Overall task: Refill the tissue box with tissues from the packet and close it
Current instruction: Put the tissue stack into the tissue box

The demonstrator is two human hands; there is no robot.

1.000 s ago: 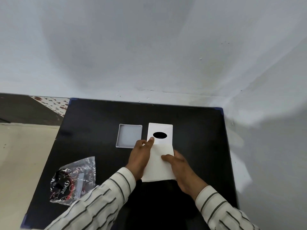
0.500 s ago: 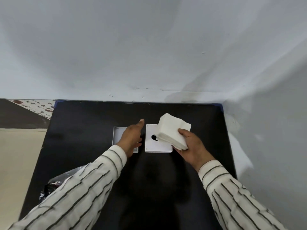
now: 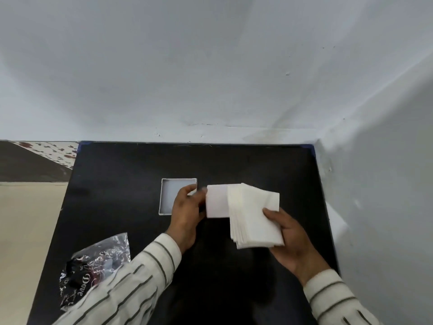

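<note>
tissues (image 3: 254, 214) lower, hiding box (image 3: 216, 201) hole.

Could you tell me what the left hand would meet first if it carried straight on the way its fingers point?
Probably the lid: the left hand points up and to the right, its fingers right at the lid's left edge, perhaps already touching it. The open box lies under the hand, off that line.

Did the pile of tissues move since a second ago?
Yes. The tissue stack, held in the right hand, was lifted off the table and now hangs over the lid.
</note>
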